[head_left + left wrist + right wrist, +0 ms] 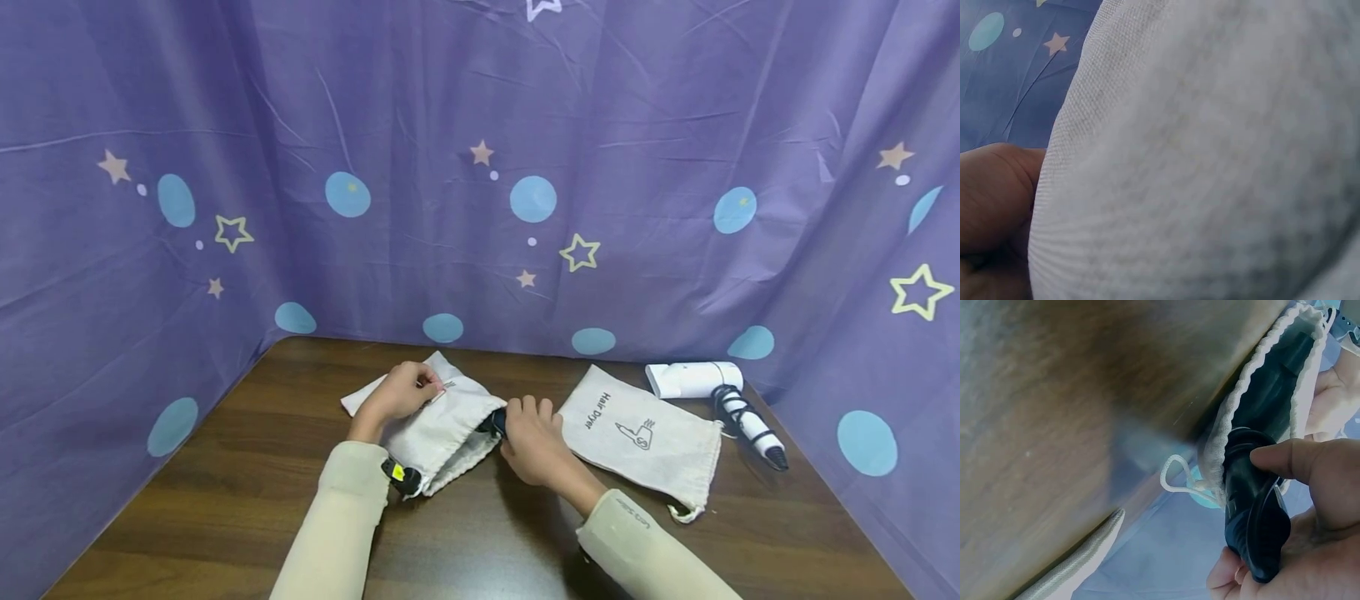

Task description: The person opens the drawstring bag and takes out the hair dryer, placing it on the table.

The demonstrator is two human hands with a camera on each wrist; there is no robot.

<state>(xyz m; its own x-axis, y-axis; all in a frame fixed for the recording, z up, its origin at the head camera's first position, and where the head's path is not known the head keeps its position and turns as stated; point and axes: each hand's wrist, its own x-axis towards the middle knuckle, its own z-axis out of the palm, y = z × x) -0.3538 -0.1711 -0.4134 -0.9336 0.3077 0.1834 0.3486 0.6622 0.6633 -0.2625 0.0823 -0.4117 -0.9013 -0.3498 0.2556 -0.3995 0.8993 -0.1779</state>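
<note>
A white cloth drawstring bag point(431, 429) lies at the table's middle, its mouth gaping toward the right. My left hand point(401, 392) pinches the bag's upper side; in the left wrist view the pale cloth point(1185, 150) fills most of the picture beside my thumb. Out of the mouth pokes the handle of a black hair dryer point(1250, 487), its wider body dark inside the bag. My right hand point(534, 442) grips that handle, thumb on top and fingers beneath. A white cord loop point(1175, 475) hangs from the bag's rim.
To the right lies a second white bag point(645, 437), printed "Hair Dryer", flat on the wooden table point(225, 475). Beyond it, near the right edge, rests a white hair dryer point(693, 381) with black cord round its handle. A purple curtain point(435, 250) hangs behind.
</note>
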